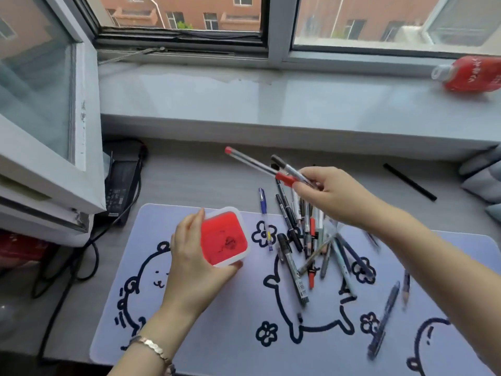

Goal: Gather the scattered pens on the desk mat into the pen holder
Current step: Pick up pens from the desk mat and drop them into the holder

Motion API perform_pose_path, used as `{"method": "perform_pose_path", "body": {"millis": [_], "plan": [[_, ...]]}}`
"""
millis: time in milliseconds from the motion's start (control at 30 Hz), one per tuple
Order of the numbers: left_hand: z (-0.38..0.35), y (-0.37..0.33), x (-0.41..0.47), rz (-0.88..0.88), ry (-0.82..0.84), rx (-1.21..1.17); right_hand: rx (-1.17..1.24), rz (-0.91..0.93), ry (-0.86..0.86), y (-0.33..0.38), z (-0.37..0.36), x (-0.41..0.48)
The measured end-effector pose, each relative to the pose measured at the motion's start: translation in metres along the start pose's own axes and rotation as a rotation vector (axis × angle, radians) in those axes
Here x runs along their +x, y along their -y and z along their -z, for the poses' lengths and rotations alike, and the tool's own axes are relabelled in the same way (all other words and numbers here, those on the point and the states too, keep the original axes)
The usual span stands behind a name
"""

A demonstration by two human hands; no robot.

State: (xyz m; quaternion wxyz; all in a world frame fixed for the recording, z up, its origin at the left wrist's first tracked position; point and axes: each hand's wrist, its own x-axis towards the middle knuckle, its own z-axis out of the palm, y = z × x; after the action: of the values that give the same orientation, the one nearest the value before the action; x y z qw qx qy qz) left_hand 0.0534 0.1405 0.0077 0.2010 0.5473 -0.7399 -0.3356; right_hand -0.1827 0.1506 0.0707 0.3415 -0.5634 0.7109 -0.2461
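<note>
The left hand (193,263) wraps the red-lined pen holder (225,237) near the desk mat's (217,335) far left corner, fingers clamped on its walls, seemingly to steady it with the mouth open upward; the right hand (329,194) hangs over the desk past the mat's far edge, fingers pinched on a red-capped pen (257,165) and a black marker (288,167), tips aimed left, likely to drop in together. The remaining pens (311,240) lie heaped mid-mat; a few strays rest toward its right edge
</note>
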Motion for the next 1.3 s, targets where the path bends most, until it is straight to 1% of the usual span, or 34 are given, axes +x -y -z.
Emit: {"method": "perform_pose_path", "body": {"millis": [67, 100, 133, 167, 200, 267, 400, 467, 567, 633, 700, 767, 800, 867, 900, 933, 967, 1000, 1067, 1100, 1133, 1200, 1300], "plan": [[-0.007, -0.008, -0.001, -0.053, 0.029, 0.022, -0.193, -0.004, 0.247, 0.023, 0.021, -0.028], [-0.012, -0.014, -0.003, -0.079, 0.049, 0.026, -0.307, -0.013, 0.345, 0.031, 0.022, -0.038], [-0.017, -0.020, -0.005, -0.108, 0.071, 0.025, -0.408, -0.018, 0.405, 0.035, 0.018, -0.044], [-0.021, -0.026, -0.008, -0.140, 0.097, 0.015, -0.488, -0.018, 0.426, 0.036, 0.010, -0.048], [-0.026, -0.032, -0.011, -0.170, 0.127, -0.003, -0.551, -0.013, 0.416, 0.035, 0.001, -0.050], [-0.034, -0.042, -0.019, -0.200, 0.185, -0.051, -0.579, -0.018, 0.397, 0.029, -0.014, -0.055], [-0.042, -0.044, -0.030, -0.128, 0.204, -0.140, -0.435, -0.122, 0.430, 0.019, -0.011, -0.069], [-0.042, -0.041, -0.033, -0.132, 0.204, -0.121, -0.399, -0.130, 0.392, 0.016, -0.006, -0.073], [-0.039, -0.039, -0.035, -0.128, 0.203, -0.078, -0.368, -0.071, 0.279, 0.018, -0.001, -0.077], [-0.036, -0.038, -0.037, -0.120, 0.193, -0.062, -0.389, -0.037, 0.225, 0.020, -0.003, -0.078], [-0.034, -0.040, -0.040, -0.128, 0.207, -0.058, -0.417, 0.014, 0.215, 0.022, -0.013, -0.078], [-0.033, -0.043, -0.042, -0.113, 0.228, -0.072, -0.344, 0.095, 0.212, 0.024, -0.026, -0.077], [-0.032, -0.043, -0.042, -0.091, 0.224, -0.083, -0.266, 0.116, 0.171, 0.024, -0.028, -0.076], [-0.029, -0.040, -0.042, -0.020, 0.172, -0.113, -0.080, 0.110, -0.038, 0.015, -0.025, -0.072], [-0.027, -0.037, -0.041, 0.019, 0.139, -0.123, -0.007, 0.082, -0.152, 0.007, -0.024, -0.069], [-0.024, -0.034, -0.041, 0.051, 0.110, -0.128, 0.040, 0.032, -0.224, -0.004, -0.026, -0.067], [-0.021, -0.030, -0.040, 0.075, 0.083, -0.127, 0.052, -0.041, -0.227, -0.017, -0.031, -0.066], [-0.018, -0.027, -0.039, 0.094, 0.057, -0.124, 0.038, -0.132, -0.167, -0.030, -0.040, -0.064], [-0.011, -0.021, -0.039, 0.128, 0.014, -0.125, -0.064, -0.302, 0.017, -0.052, -0.070, -0.065], [-0.008, -0.018, -0.039, 0.145, -0.002, -0.135, -0.146, -0.347, 0.084, -0.060, -0.086, -0.066], [-0.005, -0.015, -0.039, 0.162, -0.016, -0.149, -0.232, -0.376, 0.127, -0.064, -0.101, -0.067], [0.000, -0.011, -0.041, 0.184, -0.041, -0.159, -0.379, -0.397, 0.149, -0.066, -0.126, -0.066], [0.003, -0.009, -0.045, 0.199, -0.045, -0.158, -0.462, -0.415, 0.136, -0.061, -0.146, -0.058]]}}
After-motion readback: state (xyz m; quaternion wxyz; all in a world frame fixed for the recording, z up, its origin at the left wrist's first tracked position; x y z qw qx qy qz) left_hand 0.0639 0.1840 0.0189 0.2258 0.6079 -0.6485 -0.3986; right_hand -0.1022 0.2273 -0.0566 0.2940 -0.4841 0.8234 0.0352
